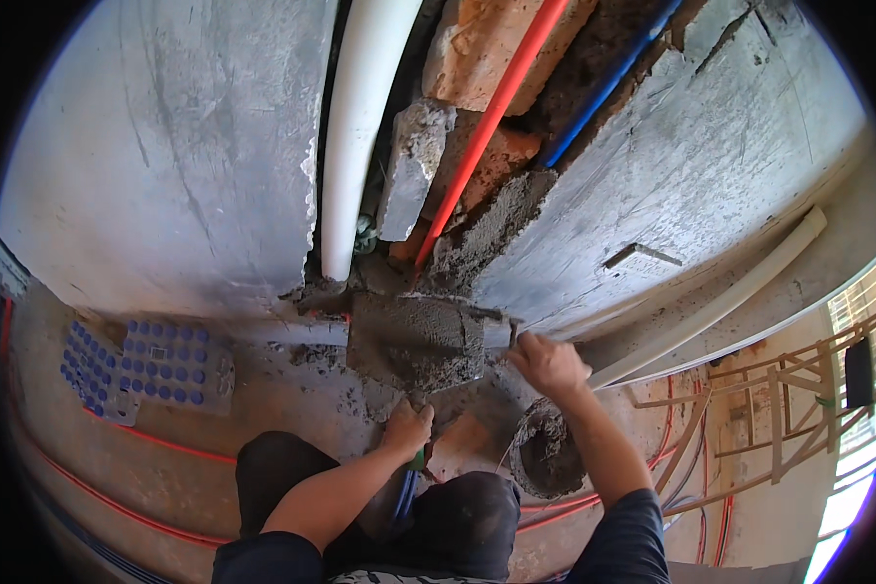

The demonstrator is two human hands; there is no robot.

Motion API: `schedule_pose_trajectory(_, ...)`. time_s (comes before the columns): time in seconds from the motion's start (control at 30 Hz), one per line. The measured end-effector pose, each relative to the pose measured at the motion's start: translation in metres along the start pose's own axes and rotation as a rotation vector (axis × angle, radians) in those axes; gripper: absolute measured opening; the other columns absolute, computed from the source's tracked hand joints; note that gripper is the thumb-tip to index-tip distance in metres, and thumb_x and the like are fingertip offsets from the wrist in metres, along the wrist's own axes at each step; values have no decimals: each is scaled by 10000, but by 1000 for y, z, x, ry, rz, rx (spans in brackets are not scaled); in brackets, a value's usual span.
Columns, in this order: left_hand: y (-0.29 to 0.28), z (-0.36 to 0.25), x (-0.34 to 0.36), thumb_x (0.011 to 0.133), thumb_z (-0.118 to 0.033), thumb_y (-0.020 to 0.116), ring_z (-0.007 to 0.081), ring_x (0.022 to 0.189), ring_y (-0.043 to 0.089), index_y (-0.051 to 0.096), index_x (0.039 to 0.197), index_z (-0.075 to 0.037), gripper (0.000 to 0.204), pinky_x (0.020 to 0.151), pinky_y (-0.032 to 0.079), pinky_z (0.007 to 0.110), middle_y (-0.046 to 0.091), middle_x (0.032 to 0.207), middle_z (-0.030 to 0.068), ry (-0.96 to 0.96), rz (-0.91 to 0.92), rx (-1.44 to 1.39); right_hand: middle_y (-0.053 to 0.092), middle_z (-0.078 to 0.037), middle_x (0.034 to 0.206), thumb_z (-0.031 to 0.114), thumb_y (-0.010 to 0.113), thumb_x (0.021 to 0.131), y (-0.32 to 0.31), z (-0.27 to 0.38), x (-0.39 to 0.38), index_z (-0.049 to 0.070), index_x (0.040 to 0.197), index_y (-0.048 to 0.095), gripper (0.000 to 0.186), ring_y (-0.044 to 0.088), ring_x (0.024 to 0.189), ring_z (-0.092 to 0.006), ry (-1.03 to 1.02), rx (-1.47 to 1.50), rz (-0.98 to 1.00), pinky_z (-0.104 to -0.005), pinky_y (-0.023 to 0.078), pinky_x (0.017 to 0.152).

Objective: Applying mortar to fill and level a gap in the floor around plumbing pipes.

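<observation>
My left hand (407,428) is closed on the short handle of a flat board (399,341) spread with wet grey mortar, held at the foot of the wall channel. My right hand (545,362) is closed on the handle of a trowel (506,326) at the board's right edge; its blade is partly hidden. Above, a white pipe (360,136), a red pipe (485,127) and a blue pipe (594,102) run in the channel among exposed bricks (467,58), with fresh mortar (492,229) along the right side. A bucket of mortar (545,453) stands below my right hand.
Plastered walls (165,146) flank the channel. Plastic sheets with blue studs (165,370) lie at the left. Red lines (165,526) cross the floor (117,477). A long cream pipe (769,263) lies along the right, beside a wooden frame (779,419).
</observation>
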State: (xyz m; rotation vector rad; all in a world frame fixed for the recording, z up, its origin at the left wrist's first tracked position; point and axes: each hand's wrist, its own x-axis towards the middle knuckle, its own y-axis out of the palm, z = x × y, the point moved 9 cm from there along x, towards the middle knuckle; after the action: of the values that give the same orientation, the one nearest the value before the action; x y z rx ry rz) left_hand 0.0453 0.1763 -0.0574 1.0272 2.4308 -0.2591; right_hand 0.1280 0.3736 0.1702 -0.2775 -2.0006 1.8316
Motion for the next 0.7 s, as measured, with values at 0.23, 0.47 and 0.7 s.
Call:
schedule_pose_trajectory(0.23, 2, 18, 13, 821, -217, 539, 215, 398, 488, 513, 762, -27, 201, 411, 410, 350, 529, 528, 93, 116, -21, 37, 651, -102, 694, 379, 635, 904, -75, -9, 45, 86, 862, 543, 310, 615, 573, -339, 185, -54, -5, -439, 481, 542)
schedule_pose_trajectory(0.47, 8, 34, 28, 827, -222, 539, 218, 402, 487, 502, 769, -26, 208, 411, 411, 347, 520, 529, 92, 294, -40, 108, 650, -119, 685, 363, 638, 909, -123, -14, 35, 51, 854, 553, 327, 605, 584, -340, 297, 130, -45, -441, 472, 580)
schedule_pose_trajectory(0.7, 5, 35, 27, 826, -198, 541, 205, 394, 466, 499, 747, -31, 189, 400, 401, 339, 512, 532, 84, 165, -75, 86, 595, -96, 640, 318, 624, 925, -156, -36, 26, 22, 855, 567, 309, 527, 543, -233, 451, 325, -80, -358, 442, 557)
